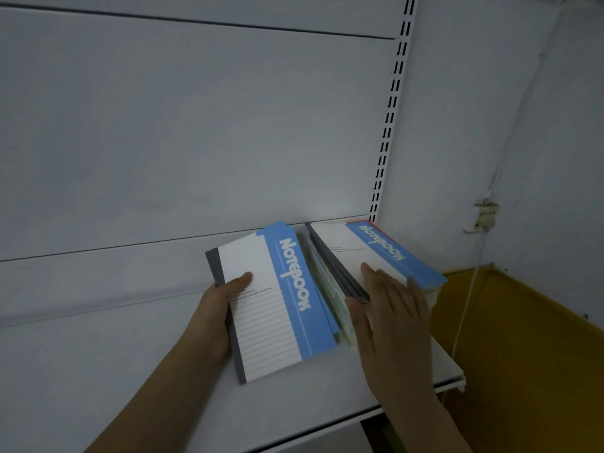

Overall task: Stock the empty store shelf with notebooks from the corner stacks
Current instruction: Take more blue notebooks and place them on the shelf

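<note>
In the lower middle of the frame the left hand point(225, 305) holds a small bundle of notebooks point(277, 308) by its dark spine edge, with the thumb on the white and blue cover and the other fingers hidden under it. The bundle is tilted, its right edge is close to the stack point(376, 266) and its lower part seems to be just above the shelf point(98, 371), but I cannot tell if it already touches the board. To the right of it, the right hand point(392, 308) is open and flat, with the fingers stretched, and it presses on the top and on the near side of the stack, which leans in the right corner of the shelf, just beside the slotted upright point(389, 119). It grips nothing. The rest of the shelf, to the left of the frame, has no notebooks. I judge that the step in hand is to separate a portion from the corner stack and to carry it to the free part of the shelf, so the task is only at its beginning. The next move calls for holding the leaning stack steady while the left hand takes the bundle away to the left, and for keeping the bundle squeezed so that the loose notebooks under the top one do not slide out.
</note>
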Demonstrator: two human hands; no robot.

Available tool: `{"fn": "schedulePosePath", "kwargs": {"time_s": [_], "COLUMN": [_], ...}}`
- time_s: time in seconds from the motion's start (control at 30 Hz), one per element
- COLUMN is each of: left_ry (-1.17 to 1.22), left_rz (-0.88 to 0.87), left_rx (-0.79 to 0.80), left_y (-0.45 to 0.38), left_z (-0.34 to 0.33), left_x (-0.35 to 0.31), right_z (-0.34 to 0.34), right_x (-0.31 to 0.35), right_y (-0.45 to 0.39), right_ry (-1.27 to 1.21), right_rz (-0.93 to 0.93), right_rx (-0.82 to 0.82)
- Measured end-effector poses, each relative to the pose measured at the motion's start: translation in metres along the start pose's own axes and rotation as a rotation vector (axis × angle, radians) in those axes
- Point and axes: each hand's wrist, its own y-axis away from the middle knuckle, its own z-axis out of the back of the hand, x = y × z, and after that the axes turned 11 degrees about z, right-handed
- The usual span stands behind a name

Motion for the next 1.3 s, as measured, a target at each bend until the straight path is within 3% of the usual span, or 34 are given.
{"fn": "schedulePosePath", "kwargs": {"time_s": [0.13,0.27,0.33,0.4,0.47,0.6,0.67,0.77,0.9,1.0,1.1,1.2,1.3], "left_ry": [0.004,-0.001,0.044,0.121,0.165,0.110,0.018,-0.062,-0.316,-0.642,-0.785,-0.859,-0.826], "left_rz": [0.047,0.040,0.028,0.026,0.015,-0.046,-0.183,-0.387,-0.520,-0.413,-0.209,-0.211,-0.331], "left_rx": [-0.001,-0.014,-0.037,-0.032,0.049,0.058,-0.004,-0.084,-0.115,-0.042,0.037,-0.036,-0.239], "left_y": [0.001,0.003,0.002,0.003,0.004,0.018,0.021,0.034,0.056,0.060,0.059,0.066,0.082], "left_z": [-0.001,-0.002,-0.005,-0.008,-0.009,-0.002,0.007,0.015,0.018,0.026,0.042,0.053,0.064], "left_x": [0.000,0.001,0.001,-0.001,-0.005,-0.014,-0.019,-0.035,-0.046,-0.026,0.004,0.012,0.005], "right_z": [0.002,0.017,0.022,0.015,-0.009,-0.044,-0.039,-0.017,-0.009,-0.011,-0.016,-0.023,-0.033], "right_x": [-0.007,-0.001,0.022,0.054,0.084,0.116,0.114,0.099,0.085,0.087,0.086,0.090,0.108], "right_y": [0.004,-0.010,-0.017,-0.015,-0.001,0.020,0.015,-0.012,-0.045,-0.048,-0.043,-0.051,-0.068], "right_ry": [-0.038,-0.247,-0.216,-0.136,-0.110,-0.172,-0.237,-0.362,-0.827,-1.141,-1.204,-1.188,-1.220], "right_rz": [0.098,-0.002,0.094,0.236,0.341,0.402,0.331,0.104,-0.130,-0.257,-0.351,-0.384,-0.430], "right_rx": [-0.084,-0.257,-0.322,-0.250,-0.070,0.274,0.287,0.093,0.022,0.050,0.069,0.105,0.060]}}
